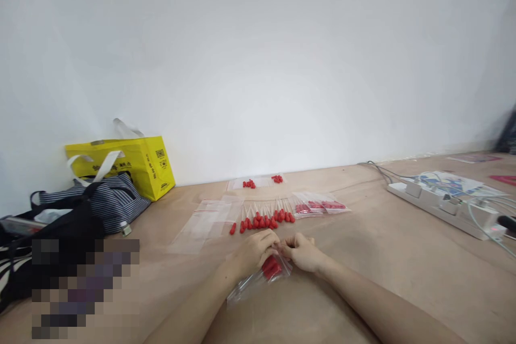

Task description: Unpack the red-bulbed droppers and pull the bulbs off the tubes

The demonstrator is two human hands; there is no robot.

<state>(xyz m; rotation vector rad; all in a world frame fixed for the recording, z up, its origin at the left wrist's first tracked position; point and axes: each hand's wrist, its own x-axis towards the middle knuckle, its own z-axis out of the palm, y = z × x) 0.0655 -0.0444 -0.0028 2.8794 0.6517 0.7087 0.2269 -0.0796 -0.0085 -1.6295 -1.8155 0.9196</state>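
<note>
My left hand (255, 251) and my right hand (303, 251) meet over a small clear plastic bag (258, 279) lying on the beige table. Both hands are closed, pinching the bag's top edge between fingers and thumbs. Red-capped droppers (271, 267) show inside the bag. Just beyond my hands a row of loose droppers with red bulbs (264, 220) lies on the table. Empty clear bags (205, 221) lie to its left. Filled bags (320, 204) lie to its right.
Further back lie two more small groups of red droppers (262, 181). A yellow tote bag (129, 164) and a striped bag (102, 199) stand at the left by the white wall. A white power strip with cables (443, 204) lies at the right.
</note>
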